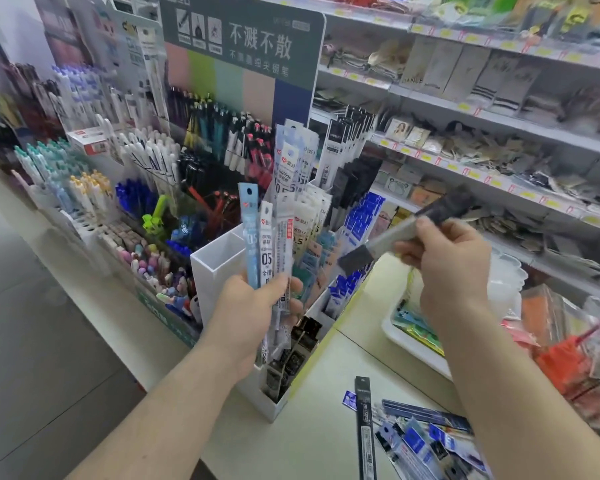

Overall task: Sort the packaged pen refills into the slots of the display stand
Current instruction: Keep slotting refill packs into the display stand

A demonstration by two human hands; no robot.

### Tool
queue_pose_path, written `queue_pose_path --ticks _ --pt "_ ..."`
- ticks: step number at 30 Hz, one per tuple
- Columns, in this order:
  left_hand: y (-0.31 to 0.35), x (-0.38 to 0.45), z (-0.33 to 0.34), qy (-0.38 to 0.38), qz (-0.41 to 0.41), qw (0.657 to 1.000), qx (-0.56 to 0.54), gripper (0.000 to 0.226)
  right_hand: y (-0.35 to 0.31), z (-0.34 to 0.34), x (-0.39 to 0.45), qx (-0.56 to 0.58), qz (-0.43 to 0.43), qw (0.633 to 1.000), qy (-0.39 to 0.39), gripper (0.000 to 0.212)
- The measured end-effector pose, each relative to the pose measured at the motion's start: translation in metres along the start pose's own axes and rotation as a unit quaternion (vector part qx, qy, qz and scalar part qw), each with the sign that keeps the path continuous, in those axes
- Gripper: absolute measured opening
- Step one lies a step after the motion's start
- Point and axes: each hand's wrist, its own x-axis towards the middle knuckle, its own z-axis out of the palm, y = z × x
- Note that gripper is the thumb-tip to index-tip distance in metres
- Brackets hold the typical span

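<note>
Refill packs [269, 261], thin, light, slick film sleeves: fanned upright in left hand [253, 317], fingers curled round lower ends, over white display stand [222, 268]. Likely flexible lengthwise, prone to sliding; best pinched near stiff card header. Dark pack [409, 233], blurred, pinched mid-length by right hand [451, 265] near stand's slots. More unsorted packs [413, 441] loose on counter, bottom right.

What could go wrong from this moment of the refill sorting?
1. The left hand grips several long refill packets in a loose fan; one may slip out.
2. The dark packet pinched by the right hand is blurred, so it may land in the wrong slot of the white plastic display stand.
</note>
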Motion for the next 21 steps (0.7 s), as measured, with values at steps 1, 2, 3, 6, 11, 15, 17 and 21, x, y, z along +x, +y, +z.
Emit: queue_pose_path --ticks 1,2,3,6,11,15,17,21 --pt "0.002 0.002 0.001 -0.001 -0.004 1.000 0.004 0.019 -0.002 0.004 0.008 -0.008 -0.027 0.999 0.018 0.015" --pt "0.003 0.004 0.001 -0.005 -0.011 1.000 0.003 0.019 -0.003 0.009 0.016 -0.017 -0.051 0.998 0.030 0.016" --pt "0.004 0.005 0.002 -0.009 -0.020 1.000 -0.003 0.019 -0.003 0.014 0.024 -0.030 -0.071 0.996 0.038 0.016" --pt "0.006 0.007 0.005 -0.017 -0.043 0.999 -0.026 0.021 0.003 0.034 0.045 -0.081 -0.103 0.991 0.033 0.018" --pt "0.004 0.012 0.004 -0.045 -0.074 0.994 -0.063 0.028 0.019 0.068 0.064 -0.156 -0.073 0.985 -0.033 0.019" --pt "0.004 0.012 0.002 -0.087 -0.087 0.987 -0.100 0.029 0.035 0.083 0.072 -0.297 -0.064 0.947 -0.107 0.021" --pt "0.003 0.012 0.001 -0.093 -0.085 0.985 -0.113 0.030 0.041 0.086 0.074 -0.369 -0.067 0.916 -0.140 0.027" --pt "0.002 0.008 0.003 -0.097 -0.076 0.987 -0.101 0.034 0.044 0.086 0.077 -0.433 -0.042 0.880 -0.190 0.014"
